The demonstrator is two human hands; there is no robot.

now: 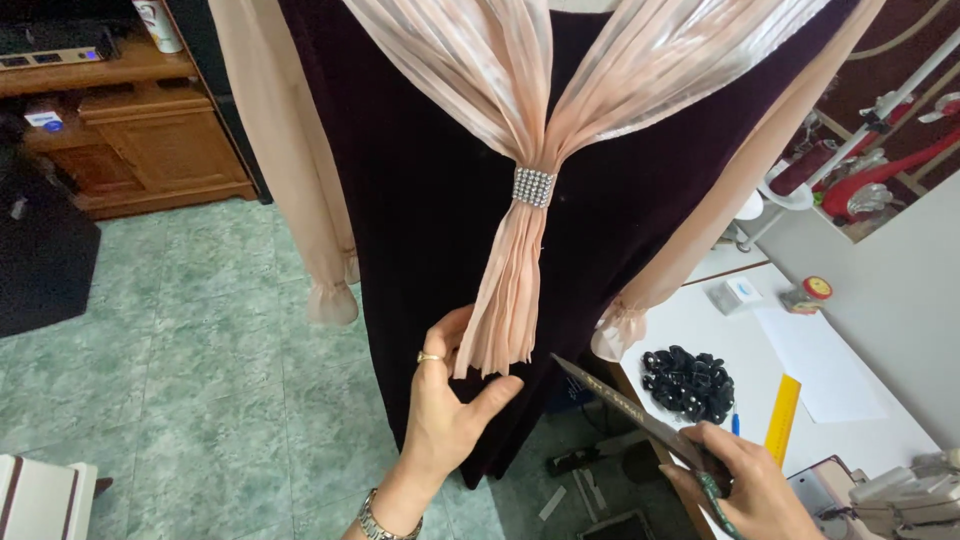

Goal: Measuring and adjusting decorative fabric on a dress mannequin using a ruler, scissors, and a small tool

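A dark purple velvet dress [420,200] hangs upright in front of me, with sheer peach sleeves at both sides. A pleated peach scarf [520,270] is gathered at its front by a rhinestone clasp [533,187]. My left hand [445,400], wearing a ring and a metal watch, pinches the lower end of the pleated strip between thumb and fingers. My right hand [745,485] holds a pair of scissors [635,410], blades pointing up-left toward the strip's end and not touching it.
A white table [830,400] at the right carries a pile of black beads [690,382], a yellow ruler [783,418], paper and small boxes. A sewing machine [910,495] sits at the lower right. A wooden cabinet [140,130] stands far left on the green tiled floor [200,380].
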